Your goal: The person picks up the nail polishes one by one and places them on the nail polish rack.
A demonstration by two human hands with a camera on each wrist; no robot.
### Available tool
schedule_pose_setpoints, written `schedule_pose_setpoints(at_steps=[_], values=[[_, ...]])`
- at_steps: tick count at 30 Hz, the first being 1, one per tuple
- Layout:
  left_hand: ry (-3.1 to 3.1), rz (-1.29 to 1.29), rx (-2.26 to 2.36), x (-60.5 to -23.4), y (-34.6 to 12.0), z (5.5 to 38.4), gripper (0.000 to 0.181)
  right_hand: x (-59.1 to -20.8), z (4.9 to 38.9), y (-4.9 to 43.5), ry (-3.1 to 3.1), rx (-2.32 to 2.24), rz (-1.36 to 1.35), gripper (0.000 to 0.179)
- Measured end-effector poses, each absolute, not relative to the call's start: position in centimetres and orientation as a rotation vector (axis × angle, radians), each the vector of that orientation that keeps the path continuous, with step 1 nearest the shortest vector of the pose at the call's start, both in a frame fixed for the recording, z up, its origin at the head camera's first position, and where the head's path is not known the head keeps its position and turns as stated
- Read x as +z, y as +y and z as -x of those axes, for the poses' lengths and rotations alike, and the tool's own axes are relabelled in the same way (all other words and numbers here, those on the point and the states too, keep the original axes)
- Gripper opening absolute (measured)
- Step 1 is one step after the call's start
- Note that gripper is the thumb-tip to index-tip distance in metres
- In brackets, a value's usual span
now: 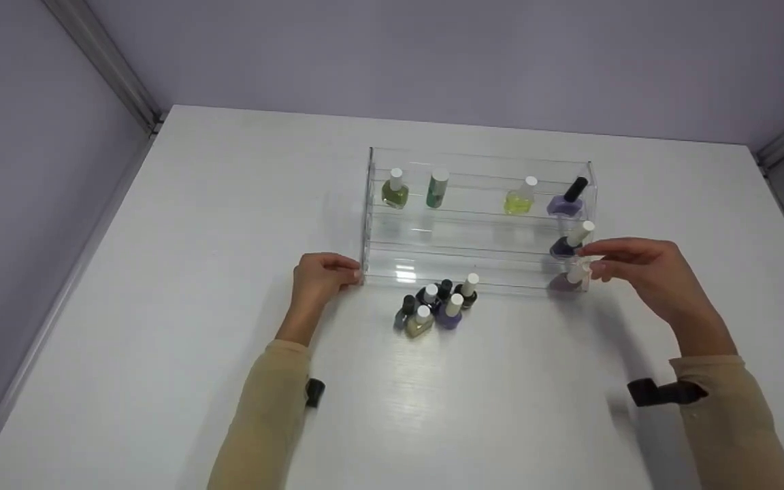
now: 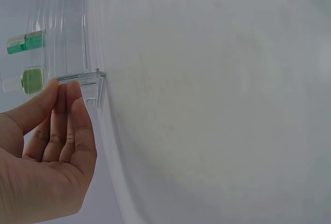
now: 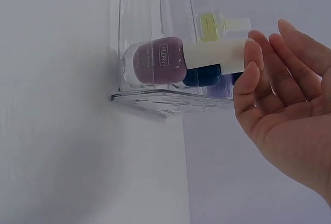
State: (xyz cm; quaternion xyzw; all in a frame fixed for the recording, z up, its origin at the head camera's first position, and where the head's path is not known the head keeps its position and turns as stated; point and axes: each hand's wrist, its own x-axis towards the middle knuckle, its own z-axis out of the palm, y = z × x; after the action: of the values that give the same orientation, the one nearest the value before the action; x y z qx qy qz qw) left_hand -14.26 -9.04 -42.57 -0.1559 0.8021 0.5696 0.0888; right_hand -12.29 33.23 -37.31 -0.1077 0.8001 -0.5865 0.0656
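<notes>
A clear acrylic display rack (image 1: 477,280) with stepped tiers stands on the table. My left hand (image 1: 320,275) pinches its front left corner, thumb against fingertips on the side panel (image 2: 83,76). At the lowest tier's right end sits a mauve nail polish bottle (image 3: 160,61) with a white cap. My right hand (image 3: 289,89) is beside that cap, fingertips at its end and thumb held apart. Behind it, on the middle tier, is a dark blue nail polish bottle (image 1: 564,247). Above stands a purple nail polish bottle (image 1: 564,205) with a black cap.
The top tier also bears a yellow bottle (image 1: 518,202), a green bottle (image 1: 436,190) and an olive bottle (image 1: 395,194). Several nail polish bottles, among them a purple one (image 1: 448,316) and a beige one (image 1: 419,325), cluster on the white table (image 1: 501,408) before the rack.
</notes>
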Motion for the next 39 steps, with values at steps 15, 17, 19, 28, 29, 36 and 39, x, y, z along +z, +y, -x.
schedule_pose_setpoints(at_steps=[15,17,19,28,29,36,39], values=[[2.385,0.475,1.683,-42.7,-9.1,14.3,0.008,-35.9,12.2,31.9,2.342,-1.845,0.375,0.027],[2.388,0.475,1.681,-42.7,-9.1,14.3,0.008,-35.8,12.2,31.7,2.344,-1.84,0.371,0.027],[2.391,0.476,1.683,-42.6,-9.1,14.3,0.009,-35.7,12.2,31.5,2.313,-1.864,0.373,0.027],[2.404,0.479,1.658,-42.5,-9.0,14.2,0.009,-35.6,12.1,30.7,2.351,-1.804,0.369,0.026],[2.405,0.482,1.655,-42.5,-9.0,14.2,0.009,-35.6,12.1,30.6,2.354,-1.795,0.375,0.026],[2.41,0.481,1.652,-42.6,-9.0,14.2,0.008,-35.9,12.0,30.0,2.274,-1.82,0.459,0.026],[2.403,0.484,1.653,-42.6,-9.0,14.2,0.008,-36.0,12.0,29.7,2.258,-1.83,0.477,0.026]])
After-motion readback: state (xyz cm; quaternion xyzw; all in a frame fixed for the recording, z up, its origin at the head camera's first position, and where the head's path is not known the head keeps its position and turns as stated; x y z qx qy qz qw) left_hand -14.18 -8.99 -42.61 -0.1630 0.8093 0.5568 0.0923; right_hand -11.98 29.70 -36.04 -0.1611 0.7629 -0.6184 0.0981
